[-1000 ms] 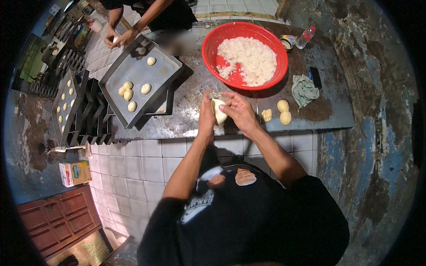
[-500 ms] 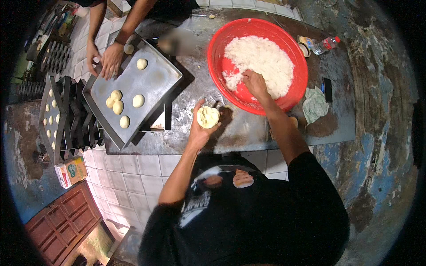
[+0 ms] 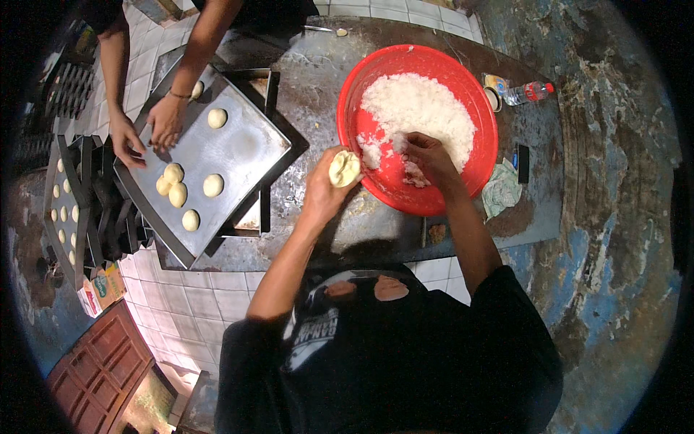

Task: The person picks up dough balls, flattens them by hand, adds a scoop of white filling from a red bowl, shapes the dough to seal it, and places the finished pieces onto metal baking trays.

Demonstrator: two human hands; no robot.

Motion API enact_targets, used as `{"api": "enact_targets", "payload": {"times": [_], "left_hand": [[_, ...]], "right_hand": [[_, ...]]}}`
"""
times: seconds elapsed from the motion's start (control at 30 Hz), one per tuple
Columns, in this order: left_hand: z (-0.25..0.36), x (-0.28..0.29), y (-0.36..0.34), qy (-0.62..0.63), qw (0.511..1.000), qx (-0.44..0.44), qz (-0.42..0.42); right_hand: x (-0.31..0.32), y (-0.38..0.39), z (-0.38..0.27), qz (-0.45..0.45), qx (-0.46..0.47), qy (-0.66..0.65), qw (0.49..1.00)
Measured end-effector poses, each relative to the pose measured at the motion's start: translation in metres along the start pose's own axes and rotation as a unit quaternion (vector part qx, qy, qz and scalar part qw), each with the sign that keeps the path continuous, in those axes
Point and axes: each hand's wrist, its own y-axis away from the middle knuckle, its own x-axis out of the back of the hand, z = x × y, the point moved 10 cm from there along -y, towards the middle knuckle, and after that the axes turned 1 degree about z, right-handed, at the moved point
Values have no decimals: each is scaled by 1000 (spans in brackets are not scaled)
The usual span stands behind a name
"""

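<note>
- Holding: left hand (image 3: 322,189) cups a flattened pale dough round (image 3: 344,168), fingers curled beneath it, just outside the bowl's rim at its 8 o'clock.
- Reaching: right hand (image 3: 428,153) sits inside the red plastic bowl (image 3: 477,170), fingertips pinched into the white shredded filling (image 3: 416,116); how much is gripped cannot be told.
- Red plastic bowl: rests on a dark, worn metal worktop (image 3: 318,79), filling heaped toward 12 o'clock, bare red floor toward 6 o'clock.
- Steel baking tray (image 3: 246,148): at 9 o'clock of the bowl, set cornerwise; carries six round dough balls (image 3: 212,185), three of them touching in a cluster.
- Second person's hands (image 3: 166,121): enter from 11 o'clock, one flat on the tray's upper corner, the other on its outer edge.
- Further tray of small dough pieces (image 3: 63,213): at far 9 o'clock, on a lower rack.
- Small plastic bottle, red cap (image 3: 528,92): lying at 2 o'clock of the bowl.
- Crumpled pale cloth (image 3: 501,192): at 4 o'clock of the bowl, touching its rim.
- Dark flat phone-like object (image 3: 523,163): just beside the cloth.
</note>
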Motion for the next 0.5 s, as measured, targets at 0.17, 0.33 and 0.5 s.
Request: {"api": "enact_targets", "payload": {"times": [0.17,0.33,0.5], "left_hand": [[-6,-69,5,-3,997,66,-45],[13,-86,33,-3,998,56,9],[31,-100,81,0,1000,-4,-23]], "right_hand": [[-81,74,-84,-72,284,321,900],[-95,161,-81,34,475,416,775],[-64,193,-50,-7,316,276,908]]}}
